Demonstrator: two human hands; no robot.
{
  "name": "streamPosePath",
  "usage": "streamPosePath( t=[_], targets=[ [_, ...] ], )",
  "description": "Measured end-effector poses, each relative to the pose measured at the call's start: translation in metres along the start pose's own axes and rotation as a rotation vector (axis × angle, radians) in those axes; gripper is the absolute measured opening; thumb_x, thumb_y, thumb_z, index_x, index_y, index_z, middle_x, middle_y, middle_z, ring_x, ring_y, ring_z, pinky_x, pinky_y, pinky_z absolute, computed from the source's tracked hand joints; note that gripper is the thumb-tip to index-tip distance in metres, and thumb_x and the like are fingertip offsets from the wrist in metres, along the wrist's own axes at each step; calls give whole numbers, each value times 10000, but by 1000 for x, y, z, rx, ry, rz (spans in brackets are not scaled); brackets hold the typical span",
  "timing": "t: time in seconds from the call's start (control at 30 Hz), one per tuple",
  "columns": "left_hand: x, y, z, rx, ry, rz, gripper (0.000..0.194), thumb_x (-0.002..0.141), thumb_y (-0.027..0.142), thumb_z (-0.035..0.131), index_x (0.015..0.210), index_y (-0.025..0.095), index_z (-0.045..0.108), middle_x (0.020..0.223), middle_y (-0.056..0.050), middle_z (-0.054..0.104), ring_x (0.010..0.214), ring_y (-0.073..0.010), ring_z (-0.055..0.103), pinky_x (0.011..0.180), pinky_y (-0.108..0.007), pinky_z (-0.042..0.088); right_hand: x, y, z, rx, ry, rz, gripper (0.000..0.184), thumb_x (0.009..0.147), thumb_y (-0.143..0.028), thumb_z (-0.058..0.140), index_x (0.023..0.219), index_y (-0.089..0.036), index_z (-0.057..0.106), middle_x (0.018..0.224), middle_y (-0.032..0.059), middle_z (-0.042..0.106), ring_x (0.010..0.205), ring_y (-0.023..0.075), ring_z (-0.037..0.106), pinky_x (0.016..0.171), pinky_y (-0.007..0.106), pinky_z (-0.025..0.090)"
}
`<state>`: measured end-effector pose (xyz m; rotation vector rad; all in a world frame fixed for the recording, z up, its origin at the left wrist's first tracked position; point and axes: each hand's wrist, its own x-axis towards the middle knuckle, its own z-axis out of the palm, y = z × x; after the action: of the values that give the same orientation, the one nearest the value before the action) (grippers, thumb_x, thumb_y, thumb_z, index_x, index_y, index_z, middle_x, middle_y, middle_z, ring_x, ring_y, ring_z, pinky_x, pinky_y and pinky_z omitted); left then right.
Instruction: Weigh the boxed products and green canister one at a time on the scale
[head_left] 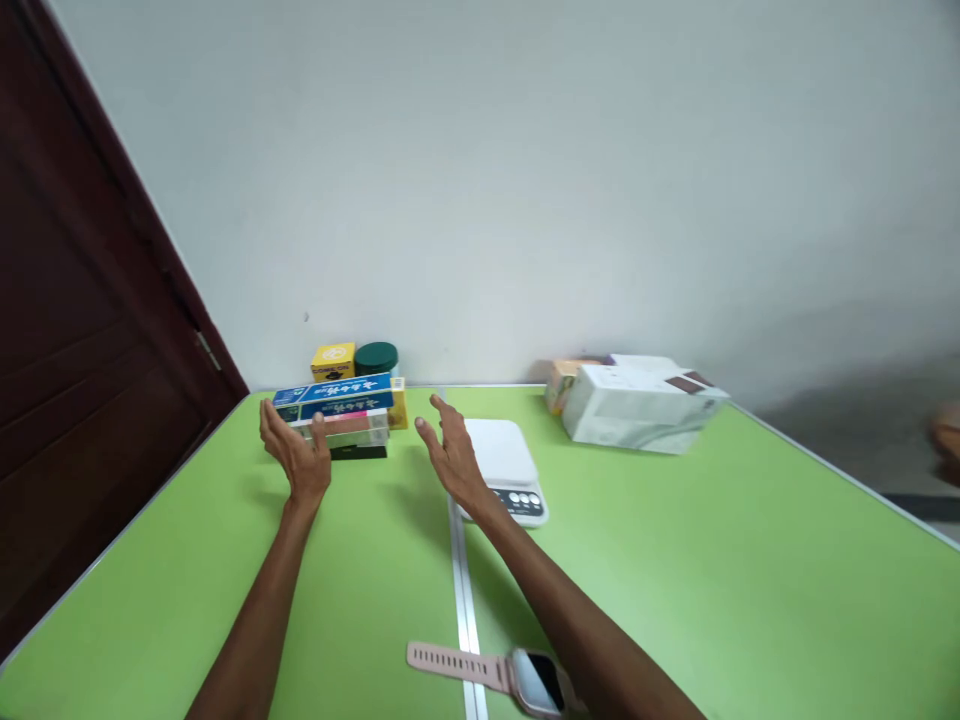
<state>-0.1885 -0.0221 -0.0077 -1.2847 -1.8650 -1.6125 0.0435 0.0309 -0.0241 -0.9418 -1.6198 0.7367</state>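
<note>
My left hand [296, 455] is at the left end of a stack of flat boxes, its fingers stretched along that side and apart from the thumb. On top of the stack lies a blue toothpaste-like box [345, 393] with white lettering; below it are a pinkish-grey box [356, 430] and a black one [360, 452]. To the right of the stack, my right hand [454, 455] hovers with fingers and thumb apart and nothing in it. It partly covers a white kitchen scale [504, 455], whose platform is bare.
Behind the stack stand a yellow box [333, 360] and a green-lidded jar [376, 358]. A white carton [637, 405] and a small orange box [564, 382] sit back right. A pink-strapped smartwatch [536, 682] lies near the front, by the metal table seam [461, 590].
</note>
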Motion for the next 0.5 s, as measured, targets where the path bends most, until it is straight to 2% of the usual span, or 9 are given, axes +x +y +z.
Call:
streamPosePath(
  t=[0.1,0.17,0.27,0.33,0.4,0.5],
  targets=[
    [-40,43,13,-131,-171,184,841,993,544,558,1649,145,215,1707,-235,267,1616,-349,213,1325,-551,141,-23,33,-61,-95,194,-44,620,1005,-640,496,1454,-220,573,1467,169,604,1360,323,545,1132,575,465],
    [-72,76,27,-246,-338,228,809,997,524,566,1649,180,233,1704,-210,295,1612,-332,238,1326,-538,163,-39,61,-112,-183,348,-22,600,996,-638,494,1418,-221,589,1422,172,623,1302,326,569,1077,577,502],
    [-114,130,54,-373,-615,200,770,1008,530,541,1646,206,255,1689,-188,344,1599,-318,283,1322,-537,195,-57,101,-189,-323,565,82,682,954,-677,472,1397,-172,589,1375,212,628,1288,371,560,1058,618,488],
    [-131,167,76,-423,-803,132,777,1007,562,515,1644,193,266,1686,-192,353,1596,-322,297,1321,-534,204,-62,120,-230,-359,686,196,752,944,-685,432,1430,-125,558,1416,247,595,1332,401,527,1095,640,444],
    [-140,202,102,-454,-974,48,843,992,612,502,1656,165,239,1715,-205,303,1617,-331,257,1324,-520,197,-61,131,-259,-350,757,288,827,938,-690,399,1485,-78,505,1496,275,535,1409,419,470,1164,644,370],
    [-142,245,144,-445,-1148,-75,977,951,671,526,1683,145,150,1765,-200,179,1654,-338,130,1336,-503,145,-47,139,-281,-291,773,339,904,930,-704,366,1551,-51,431,1610,273,436,1514,410,370,1252,615,250]
  ],
)
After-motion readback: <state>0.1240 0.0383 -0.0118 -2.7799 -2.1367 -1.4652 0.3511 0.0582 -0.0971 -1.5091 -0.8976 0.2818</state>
